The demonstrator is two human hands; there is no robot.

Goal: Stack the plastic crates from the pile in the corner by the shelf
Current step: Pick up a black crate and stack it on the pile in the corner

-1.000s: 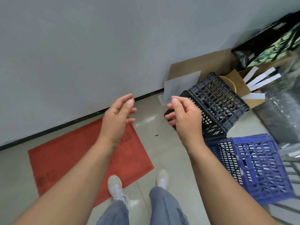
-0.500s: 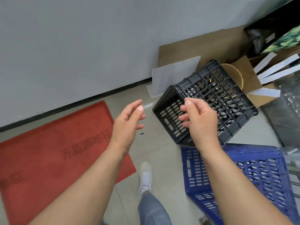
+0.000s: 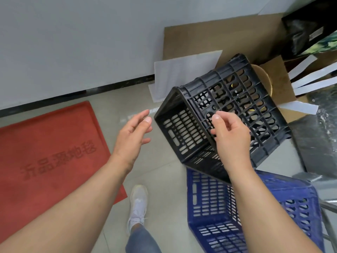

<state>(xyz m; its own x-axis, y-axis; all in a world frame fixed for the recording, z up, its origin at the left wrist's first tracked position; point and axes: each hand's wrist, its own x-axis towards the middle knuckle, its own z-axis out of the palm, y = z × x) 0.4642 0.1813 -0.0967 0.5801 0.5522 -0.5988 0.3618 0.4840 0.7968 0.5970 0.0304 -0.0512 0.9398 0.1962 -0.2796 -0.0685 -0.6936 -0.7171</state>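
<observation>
STEP: reaching for first pickup | black crate tipped on its side, leaning on blue crate on floor near wall corner | left hand open, empty | right hand loosely curled, apparently gripping nothing | NEXT: likely grasp rim both-handed, turn upright.

A tipped crate sits at centre, its lower edge resting on a second crate at five o'clock. A floor mat lies at nine o'clock. Paper and cardboard lean on the wall at twelve. Left hand hovers just left of the tipped crate; right hand is in front of it.
</observation>
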